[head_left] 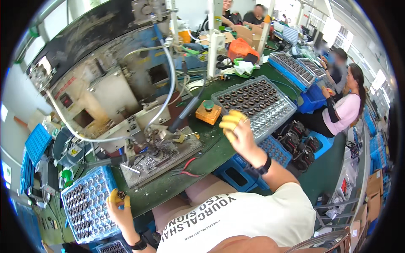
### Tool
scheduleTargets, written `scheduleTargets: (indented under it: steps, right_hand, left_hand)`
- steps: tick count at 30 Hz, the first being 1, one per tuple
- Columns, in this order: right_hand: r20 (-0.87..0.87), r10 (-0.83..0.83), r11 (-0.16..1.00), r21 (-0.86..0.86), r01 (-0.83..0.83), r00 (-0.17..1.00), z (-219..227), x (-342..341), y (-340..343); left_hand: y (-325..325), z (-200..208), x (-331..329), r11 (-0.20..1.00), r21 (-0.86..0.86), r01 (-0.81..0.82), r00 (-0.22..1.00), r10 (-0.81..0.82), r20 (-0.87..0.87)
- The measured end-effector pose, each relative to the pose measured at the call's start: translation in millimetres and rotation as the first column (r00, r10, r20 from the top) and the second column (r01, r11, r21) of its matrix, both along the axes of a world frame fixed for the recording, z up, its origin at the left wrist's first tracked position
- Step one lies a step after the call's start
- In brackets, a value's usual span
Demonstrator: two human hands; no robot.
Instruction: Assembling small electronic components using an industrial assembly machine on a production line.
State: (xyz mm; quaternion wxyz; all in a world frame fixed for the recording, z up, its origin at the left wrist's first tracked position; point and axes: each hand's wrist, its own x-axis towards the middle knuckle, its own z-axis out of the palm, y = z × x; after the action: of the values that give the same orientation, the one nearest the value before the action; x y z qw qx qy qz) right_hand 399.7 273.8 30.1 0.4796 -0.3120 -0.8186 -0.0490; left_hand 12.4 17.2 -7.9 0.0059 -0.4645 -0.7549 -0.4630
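Note:
My left hand (pixel 119 211), its fingertips covered in yellow, pinches a small dark round part (pixel 122 195) at the right edge of the left tray (pixel 110 179). That clear-and-blue tray has rows of round pockets, and similar dark parts (pixel 78 200) fill its left side. My right hand (pixel 238 130), also with yellow-covered fingers, is raised with the fingers loosely bent and apart, and nothing shows in it. It is beside an orange box with a green push button (pixel 208 107) and the near left edge of a large clear tray (pixel 291 105) partly filled with dark parts.
A worn machine (pixel 114 92) with a metal-littered base plate (pixel 181 152) stands before me on the green bench (pixel 158 196). Red-handled pliers (pixel 184 169) lie at the plate's front. Blue crates (pixel 236 173) and dark motor-like units (pixel 297 143) sit at right. Co-workers (pixel 344 101) sit farther off.

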Motion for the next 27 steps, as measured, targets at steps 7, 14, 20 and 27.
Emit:
scheduleTargets:
  steps: [7, 14, 20, 27]
  right_hand:
    - [-0.005, 0.078, 0.987, -0.139, -0.078, 0.997, -66, -69, -47]
    - [0.010, 0.054, 0.987, -0.155, -0.052, 0.998, -69, -77, -48]
    - [0.035, 0.023, 0.984, -0.179, -0.016, 0.999, -69, -80, -49]
    - [0.008, 0.045, 0.979, -0.200, -0.042, 0.999, -71, -76, -45]
  left_hand:
    - [1, -1, 7, 0.996, 0.092, 0.011, 0.975, -0.031, 0.218]
    - [-3, 4, 4, 0.992, 0.102, 0.075, 0.964, -0.099, 0.247]
    - [-2, 9, 7, 0.995, 0.073, 0.062, 0.966, -0.078, 0.246]
    - [-2, 10, 7, 0.997, 0.057, 0.053, 0.968, -0.065, 0.242]
